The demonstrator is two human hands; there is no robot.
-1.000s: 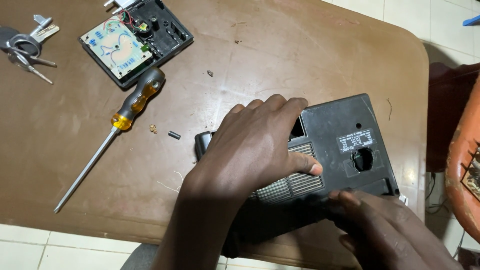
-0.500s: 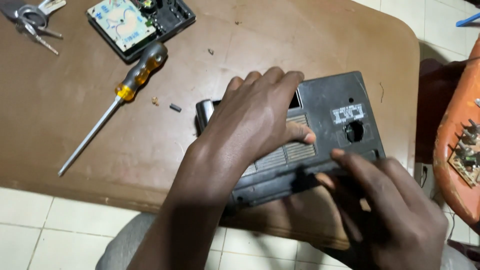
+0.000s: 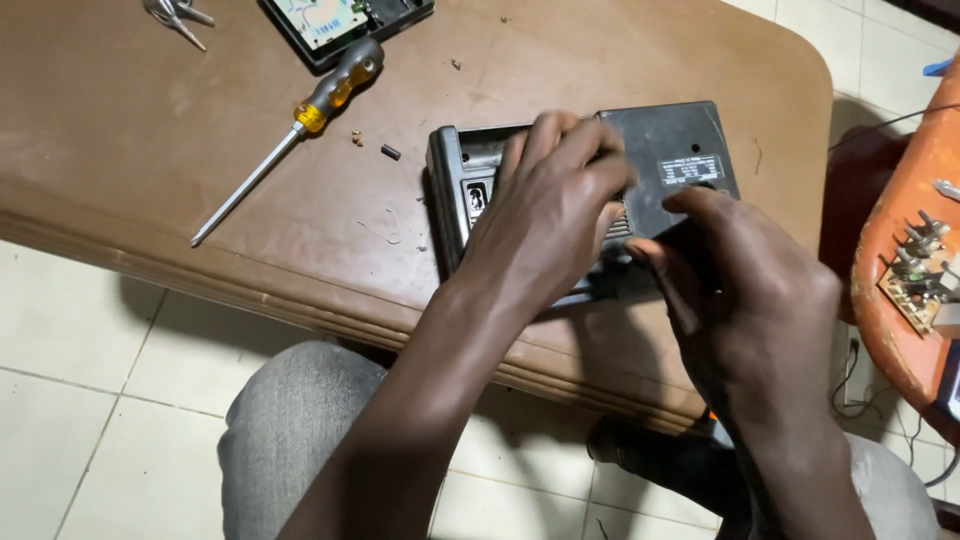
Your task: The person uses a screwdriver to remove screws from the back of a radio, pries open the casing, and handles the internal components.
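Brown wooden table (image 3: 600, 50) fills most of the view, rounded corner at 1 o'clock, its near edge running from 9 o'clock down toward 5 o'clock; pale tiled floor (image 3: 80, 400) below it; person's knee in grey trousers (image 3: 290, 420) at 7 o'clock, under the table edge.

Dark grey plastic device casing (image 3: 660, 140) lies flat on the table just right of centre, back face up with a pale label at its 2 o'clock corner, near the table's front edge; left hand (image 3: 545, 215) pressed down flat over the casing's middle, fingers (image 3: 560, 135) spread toward 12 o'clock, palm on it, not curled shut; right hand (image 3: 750, 290) at 4 o'clock of the casing, fingers bent and touching its near right edge and vent area; whether they actually pinch the edge, cannot tell.

Orange stool or seat (image 3: 900, 260) at 3 o'clock, with a small circuit board (image 3: 915, 275) lying on it; black opened case with a pale circuit board (image 3: 345, 20) at 11 o'clock, cut by the top edge; screwdriver with yellow and black handle (image 3: 300, 125) at 10 o'clock, shaft pointing toward 8 o'clock, well apart from the casing; keys (image 3: 175, 15) at far 11 o'clock; small dark screw-like bit (image 3: 390, 152) between the screwdriver and the casing; a tiny brownish crumb (image 3: 357, 138) just beside it.
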